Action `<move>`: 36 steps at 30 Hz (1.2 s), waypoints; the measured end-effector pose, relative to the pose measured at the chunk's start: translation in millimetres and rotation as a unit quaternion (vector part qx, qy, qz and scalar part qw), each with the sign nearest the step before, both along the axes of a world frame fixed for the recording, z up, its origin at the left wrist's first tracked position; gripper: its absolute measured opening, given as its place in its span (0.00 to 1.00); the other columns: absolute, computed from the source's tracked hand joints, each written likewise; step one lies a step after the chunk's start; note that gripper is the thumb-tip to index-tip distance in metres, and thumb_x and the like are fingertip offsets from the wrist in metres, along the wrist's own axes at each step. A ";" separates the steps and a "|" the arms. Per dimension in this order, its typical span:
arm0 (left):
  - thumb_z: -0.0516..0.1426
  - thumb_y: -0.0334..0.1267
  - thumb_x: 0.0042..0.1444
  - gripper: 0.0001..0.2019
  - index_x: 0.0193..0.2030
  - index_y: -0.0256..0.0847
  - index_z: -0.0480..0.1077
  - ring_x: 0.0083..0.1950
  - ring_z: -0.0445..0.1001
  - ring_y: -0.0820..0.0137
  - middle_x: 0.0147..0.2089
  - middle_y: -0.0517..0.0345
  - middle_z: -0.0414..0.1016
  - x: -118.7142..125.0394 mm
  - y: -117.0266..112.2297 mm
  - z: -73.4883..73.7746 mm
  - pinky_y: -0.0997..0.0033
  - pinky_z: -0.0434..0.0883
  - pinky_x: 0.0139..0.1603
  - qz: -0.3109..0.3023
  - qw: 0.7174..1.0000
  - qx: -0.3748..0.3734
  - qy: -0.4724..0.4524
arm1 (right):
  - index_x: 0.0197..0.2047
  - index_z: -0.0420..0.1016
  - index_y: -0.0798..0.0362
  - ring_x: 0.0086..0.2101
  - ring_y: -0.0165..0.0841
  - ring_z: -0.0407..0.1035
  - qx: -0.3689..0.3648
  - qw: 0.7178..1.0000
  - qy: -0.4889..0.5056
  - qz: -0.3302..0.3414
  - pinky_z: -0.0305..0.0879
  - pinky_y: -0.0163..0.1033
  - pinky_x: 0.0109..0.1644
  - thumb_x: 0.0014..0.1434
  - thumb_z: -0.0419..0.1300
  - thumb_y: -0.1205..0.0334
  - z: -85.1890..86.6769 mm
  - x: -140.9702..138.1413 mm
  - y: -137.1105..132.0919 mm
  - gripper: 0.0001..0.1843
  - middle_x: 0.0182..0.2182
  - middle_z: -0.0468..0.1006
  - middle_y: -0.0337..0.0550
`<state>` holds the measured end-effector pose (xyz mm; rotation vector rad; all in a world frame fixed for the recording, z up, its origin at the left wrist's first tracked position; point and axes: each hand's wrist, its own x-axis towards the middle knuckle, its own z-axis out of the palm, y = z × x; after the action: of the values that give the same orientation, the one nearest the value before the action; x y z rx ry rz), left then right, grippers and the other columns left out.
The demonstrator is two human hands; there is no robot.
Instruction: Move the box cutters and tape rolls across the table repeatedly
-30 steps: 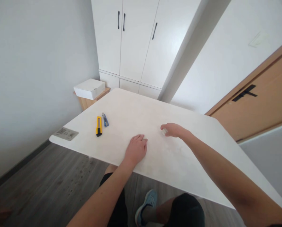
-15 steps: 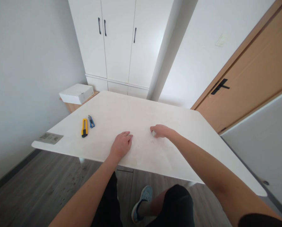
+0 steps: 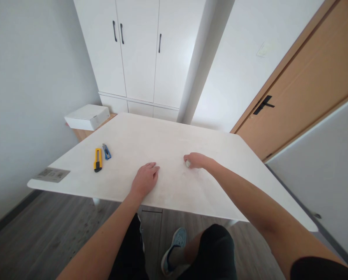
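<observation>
My right hand (image 3: 196, 160) is closed around a small whitish object (image 3: 187, 163), low over the white table (image 3: 162, 136). Most of that object is hidden by the fingers, so its kind does not show. To the left, my left hand (image 3: 145, 179) lies palm down on the tabletop, fingers loosely stretched and nothing visible in it. Farther left on the table are a yellow utility knife (image 3: 98, 160) with a black end and a smaller blue utility knife (image 3: 106, 152) beside it.
A grey printed label (image 3: 51, 175) is on the table's left corner. Beyond the far left edge, a white box (image 3: 88, 116) sits on a wooden stand. White cupboards (image 3: 139, 50) stand behind the table, and a wooden door (image 3: 302, 77) is at the right.
The view has swung slightly to the right, so the room and table appear farther left. Both hands keep nearly the same pose, and the right one still grips the whitish object.
</observation>
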<state>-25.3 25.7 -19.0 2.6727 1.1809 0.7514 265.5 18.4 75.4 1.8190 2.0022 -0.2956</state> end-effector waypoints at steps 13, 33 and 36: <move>0.49 0.38 0.65 0.19 0.53 0.41 0.78 0.60 0.74 0.57 0.60 0.46 0.76 0.2 4.8 -6.5 0.53 0.68 0.66 -0.006 1.000 0.008 -0.007 | 0.57 0.75 0.53 0.28 0.36 0.74 0.018 0.945 -0.012 -0.326 0.62 0.36 0.31 0.50 0.65 0.70 6.8 245.1 -88.8 0.30 0.34 0.81 0.47; 0.49 0.38 0.65 0.18 0.53 0.40 0.78 0.61 0.74 0.58 0.60 0.47 0.76 0.3 4.0 -4.9 0.53 0.68 0.66 -0.002 1.000 0.005 0.001 | 0.66 0.65 0.51 0.41 0.44 0.76 0.013 0.944 -0.050 -0.325 0.66 0.42 0.39 0.45 0.72 0.59 5.3 241.7 -79.0 0.45 0.48 0.79 0.55; 0.50 0.37 0.65 0.18 0.53 0.41 0.78 0.62 0.73 0.58 0.61 0.47 0.76 0.7 2.7 -2.9 0.54 0.68 0.66 0.006 1.000 -0.010 0.006 | 0.68 0.62 0.54 0.48 0.50 0.73 0.053 0.942 -0.097 -0.318 0.67 0.45 0.42 0.46 0.71 0.57 17.9 225.0 -72.6 0.47 0.56 0.71 0.64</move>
<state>-24.6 28.4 -21.9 2.6596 1.2010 0.7227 490.5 -54.3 93.3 2.4227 1.2745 -0.1811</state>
